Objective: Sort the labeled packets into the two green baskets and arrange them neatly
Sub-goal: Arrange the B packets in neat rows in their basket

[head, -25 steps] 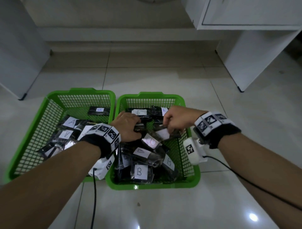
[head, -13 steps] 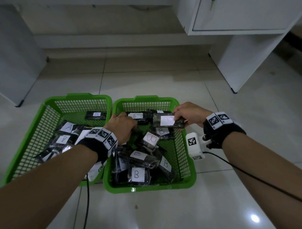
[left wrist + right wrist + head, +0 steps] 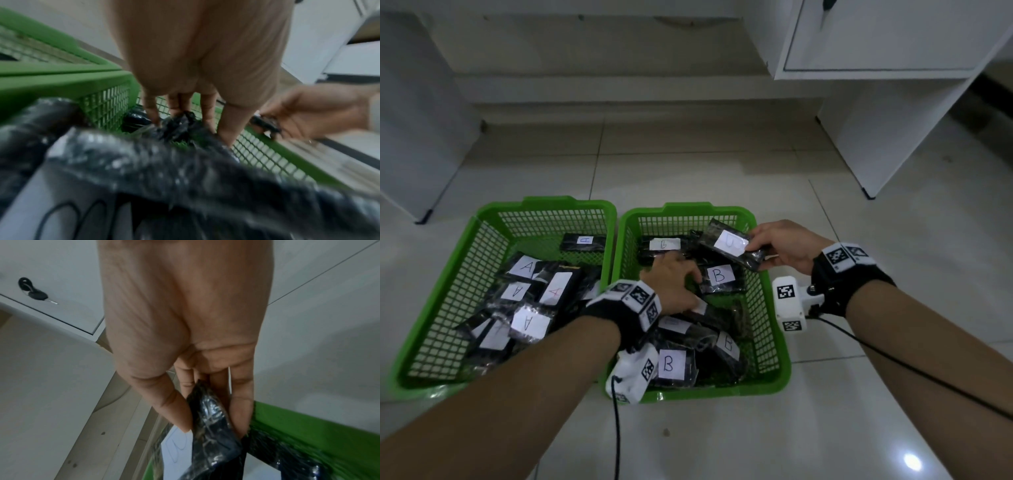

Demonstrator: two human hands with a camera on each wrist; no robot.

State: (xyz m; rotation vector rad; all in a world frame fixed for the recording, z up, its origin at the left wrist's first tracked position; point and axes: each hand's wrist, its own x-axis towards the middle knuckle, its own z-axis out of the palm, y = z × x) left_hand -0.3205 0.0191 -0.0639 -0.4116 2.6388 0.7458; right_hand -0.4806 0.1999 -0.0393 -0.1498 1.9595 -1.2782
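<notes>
Head view, right of centre: my right hand [image 3: 779,248] pinches a packet [image 3: 732,245] over the right basket [image 3: 774,349]; only my left wrist view shows my left fingers [image 3: 207,112] straight, pressing packets.

**What the views hide or blur**

- Left hand [image 3: 671,281] covers the packets under it in the right basket [image 3: 774,342]; whether its fingers [image 3: 207,113] grip the crumpled black packet [image 3: 176,125] or only press on it cannot be told.
- Left wrist view: the near packets [image 3: 185,178] fill the lower frame as blur; the label writing is unreadable.
- Held packet [image 3: 732,245]: the letter on its label is washed out by glare in the head view. In the right wrist view the packet [image 3: 209,415] runs off the bottom edge, its label only partly seen.
- Left basket [image 3: 441,291]: its near corner is hidden behind the left forearm [image 3: 500,394]; the lowest packets overlap, labels part covered.
- Far packet label [image 3: 585,240] too small to read surely.
</notes>
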